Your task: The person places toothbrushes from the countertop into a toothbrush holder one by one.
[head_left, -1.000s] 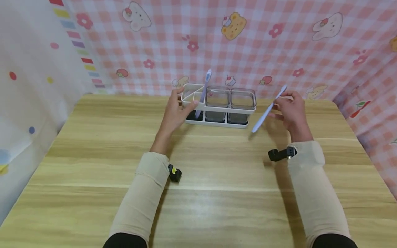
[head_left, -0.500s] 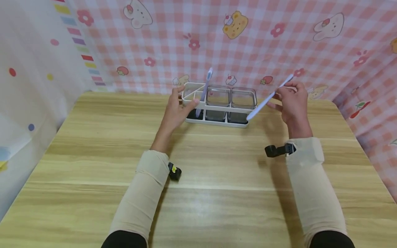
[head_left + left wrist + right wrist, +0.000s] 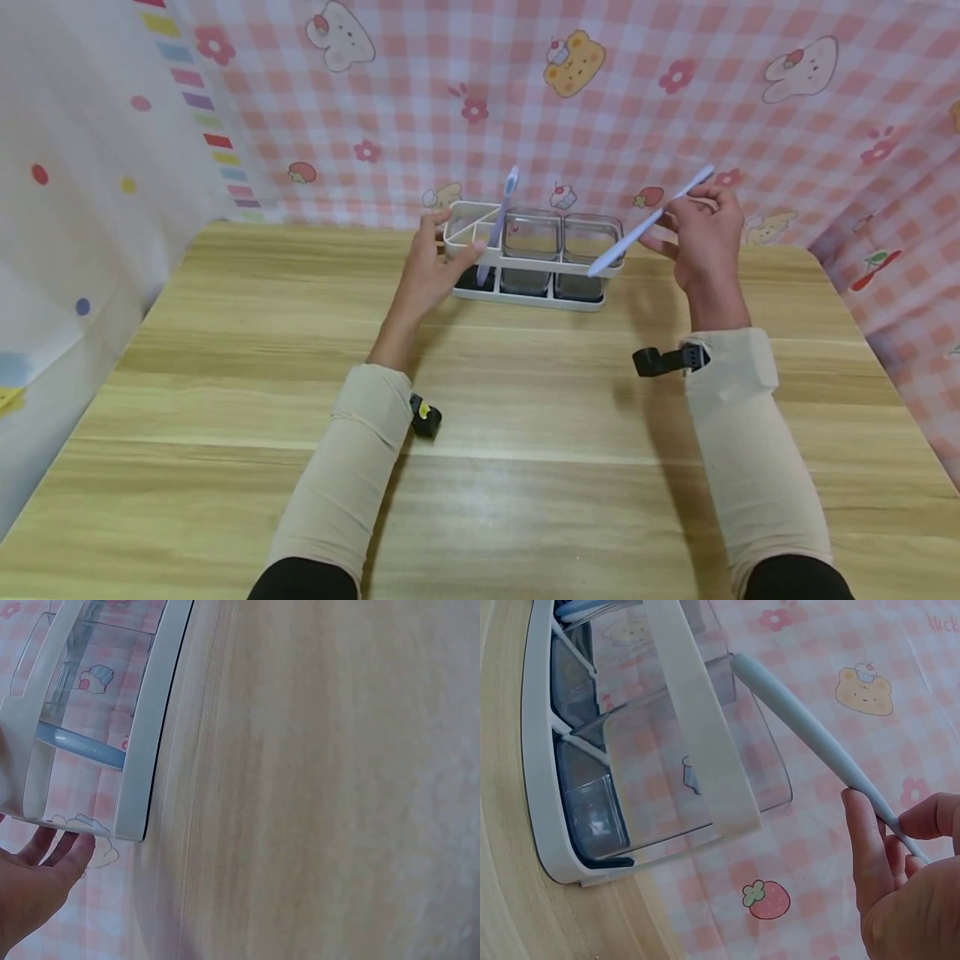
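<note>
A white toothbrush holder (image 3: pixel 551 305) stands at the back of the table, divided at its left end. My left hand (image 3: pixel 429 271) grips that end, thumb at the front and fingers around the side. One pale purple toothbrush (image 3: pixel 500 217) leans in a left slot, bristles up; its handle (image 3: pixel 82 745) shows through the frame in the left wrist view. Between thumb and fingers, my right hand (image 3: pixel 708 242) pinches a second pale purple toothbrush (image 3: pixel 630 236). It slants with its handle end (image 3: pixel 802 724) down-left, in front of the holder's right part in the head view. Fingers partly hide its upper portion.
Two clear cups (image 3: pixel 592 237) sit in the holder's middle and right places. A pink checked cloth (image 3: pixel 420 100) hangs right behind the table's back edge. Wooden tabletop (image 3: pixel 487 500) stretches in front, and a white dotted cloth (image 3: pixel 82 208) hangs at the left.
My right hand has risen and shifted slightly left, carrying the toothbrush up and leftward until its handle end overlaps the holder's front. The left hand and the holder keep their place.
</note>
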